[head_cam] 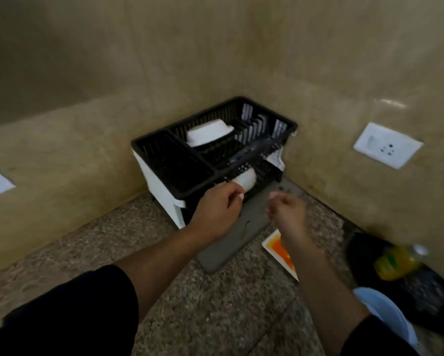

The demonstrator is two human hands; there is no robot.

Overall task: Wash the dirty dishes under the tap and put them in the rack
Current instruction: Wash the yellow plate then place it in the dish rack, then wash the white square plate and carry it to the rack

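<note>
Your left hand [215, 210], at centre frame, has its fingers curled round the near end of a white cup [245, 179]. The cup lies on its side in the lower tier of the rack [287, 125]. Your right hand [287, 211], just right of centre, hangs loosely curled. It is blurred, but nothing shows in it.

The cup looks like glazed ceramic: stiff, smooth, probably wet and slick, light enough for one hand but likely to chip against the hard slats. Hold it round the body or by the handle, not by the rim. The rack is black slotted plastic on white legs, tucked into the corner of the beige walls. A white bowl [208, 134] sits upside down in its upper tier.

A flat grey mat [231, 242] lies in front of the rack on the speckled stone counter [190, 304]. To its right a white square plate [277, 249] smeared with orange is still unwashed, and it is probably greasy, so take it by two opposite edges.
</note>
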